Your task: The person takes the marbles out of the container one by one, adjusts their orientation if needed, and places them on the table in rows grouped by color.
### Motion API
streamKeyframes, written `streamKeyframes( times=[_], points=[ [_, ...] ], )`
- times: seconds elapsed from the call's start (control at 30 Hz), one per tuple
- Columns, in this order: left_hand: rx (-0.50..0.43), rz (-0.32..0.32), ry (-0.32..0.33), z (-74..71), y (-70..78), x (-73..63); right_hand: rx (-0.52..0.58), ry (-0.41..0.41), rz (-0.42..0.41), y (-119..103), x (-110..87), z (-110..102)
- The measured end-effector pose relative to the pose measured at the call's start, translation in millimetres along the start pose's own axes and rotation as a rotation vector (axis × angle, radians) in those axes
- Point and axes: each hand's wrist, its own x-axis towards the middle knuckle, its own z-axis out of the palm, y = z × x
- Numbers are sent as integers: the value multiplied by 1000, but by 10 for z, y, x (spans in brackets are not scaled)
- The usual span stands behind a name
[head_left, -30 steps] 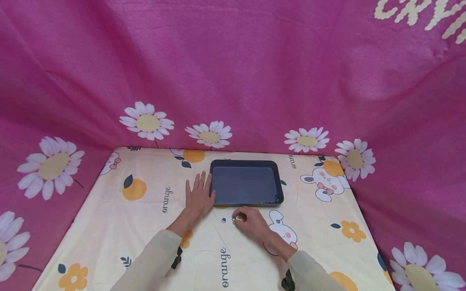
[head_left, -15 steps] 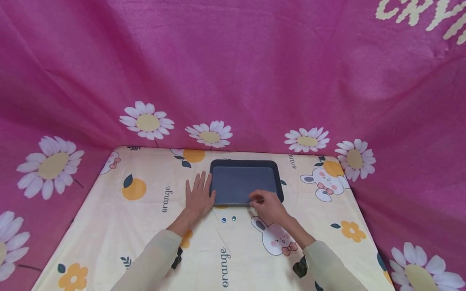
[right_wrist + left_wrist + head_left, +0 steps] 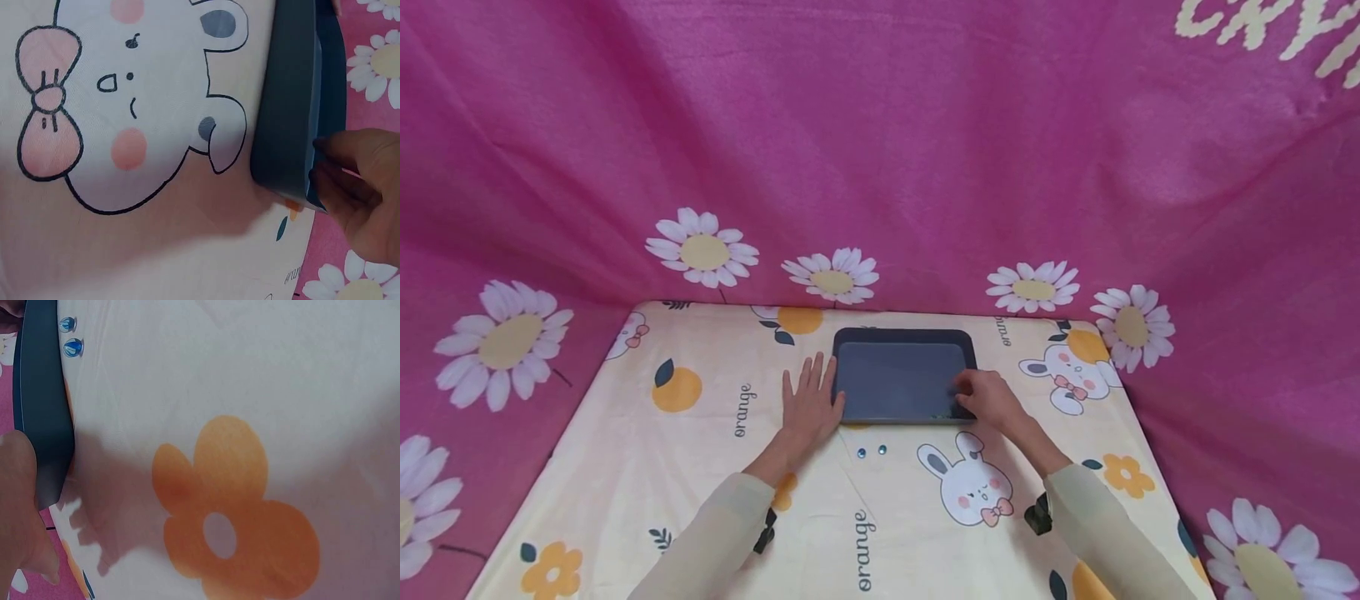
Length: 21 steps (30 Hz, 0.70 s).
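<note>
My left hand (image 3: pixel 808 408) lies with straight, spread fingers against the left side of a dark blue-grey rectangular tray (image 3: pixel 898 379). Over the tray's near right corner is my right hand (image 3: pixel 992 402), fingers bent and pointing inward; the right wrist view shows a gap between thumb and forefinger, with nothing visible in it. Small dark marbles (image 3: pixel 942 416) lie along the tray's near right edge, partly hidden by that hand. On the cloth in front of the tray sit two glass marbles, a blue one (image 3: pixel 73 347) and a blue-green one (image 3: pixel 67 324), side by side and slightly apart.
A cream cloth (image 3: pixel 715 467) printed with oranges, flowers and rabbits covers the table. Pink fabric (image 3: pixel 880 150) with daisies hangs behind and on both sides. The tray's raised wall (image 3: pixel 284 112) stands between the cloth and my right fingertips.
My right hand has let go of the blue-green marble beside the blue one, then moved up and right to the tray's right corner. The left hand and tray have stayed still.
</note>
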Motion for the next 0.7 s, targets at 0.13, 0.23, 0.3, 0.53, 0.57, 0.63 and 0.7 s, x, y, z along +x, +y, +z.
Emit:
streamKeyframes(
  times=[0.13,0.23,0.3,0.53,0.57,0.63,0.7],
  points=[
    [-1,0,8,-10,7,-4,-91,-18,-4,-9,21,10],
    [7,-2,2,-12,9,-2,-163,-31,-21,-16,36,26],
    [14,-2,2,-11,7,-2,-208,-31,-30,-22,52,42],
    [0,-2,13,-8,-1,-7,-386,12,-64,-63,115,111],
    [-3,-3,12,-8,-2,-6,-408,19,-70,-69,122,122],
    [-7,-3,13,-10,-2,-8,-447,30,-75,-82,137,145],
    [-13,-1,15,-10,-1,-10,-490,32,-80,-95,147,168]
  ],
)
